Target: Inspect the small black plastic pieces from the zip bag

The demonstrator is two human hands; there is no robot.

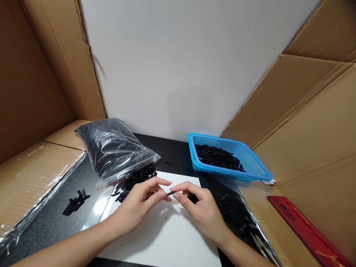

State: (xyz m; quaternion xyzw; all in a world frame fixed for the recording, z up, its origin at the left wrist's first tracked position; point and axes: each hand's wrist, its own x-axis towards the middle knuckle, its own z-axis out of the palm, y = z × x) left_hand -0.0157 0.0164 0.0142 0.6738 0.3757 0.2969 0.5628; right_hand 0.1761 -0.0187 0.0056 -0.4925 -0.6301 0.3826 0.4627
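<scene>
A small, thin black strip [170, 193] is pinched between my two hands above a white sheet [167, 233]. My left hand [146, 196] grips its left end with thumb and fingertips, the index finger raised over it. On its right end, the thumb and index finger of my right hand [196, 202] are closed. Just behind my left hand lies a loose heap of similar black pieces [139, 178], partly covered by that hand. Another dark bit shows under the curled fingers of my right hand; I cannot make out whether it is held.
A clear plastic bag [111, 146] full of black pieces lies at the back left. A blue basket [257, 163] at the back right holds more. Small piles sit far left [75, 203] and right [236, 211]. A red object [308, 230] lies along the cardboard wall [319, 129].
</scene>
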